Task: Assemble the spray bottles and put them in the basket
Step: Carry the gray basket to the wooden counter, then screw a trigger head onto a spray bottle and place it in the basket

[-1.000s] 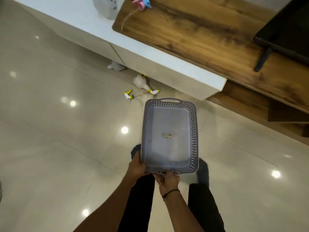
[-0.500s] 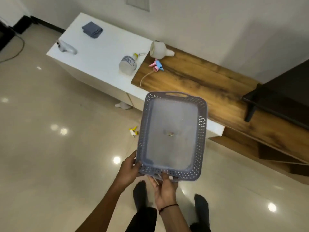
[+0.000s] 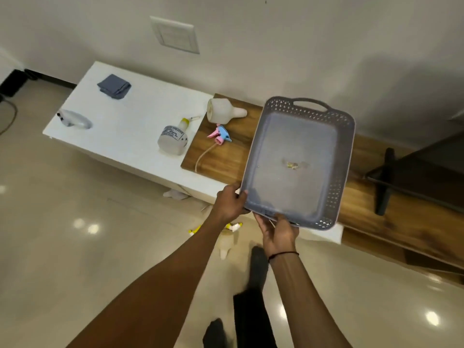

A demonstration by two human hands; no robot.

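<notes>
I hold a grey perforated basket (image 3: 344,156) in the air over the wooden shelf. My left hand (image 3: 229,204) grips its near left corner and my right hand (image 3: 277,232) grips its near rim. Only a small scrap lies inside it. On the white counter lies a labelled bottle with a yellow neck (image 3: 173,139). A white bottle without a head (image 3: 223,111) lies on its side at the wood's edge, with a pink and blue spray head (image 3: 219,134) and its tube beside it. Another clear bottle (image 3: 74,120) lies at the counter's left end. On the floor lie a bottle (image 3: 226,243) and yellow-white spray heads (image 3: 234,226).
A folded grey cloth (image 3: 114,86) sits at the back of the white counter (image 3: 125,121). The wooden shelf (image 3: 364,197) runs right, where a dark screen on a black stand (image 3: 384,182) rests. A wall plate (image 3: 175,33) is above. My legs stand on the glossy floor.
The basket has risen and moved right, from over the floor to over the wooden shelf. The view has tilted up, bringing the counter top and wall into sight.
</notes>
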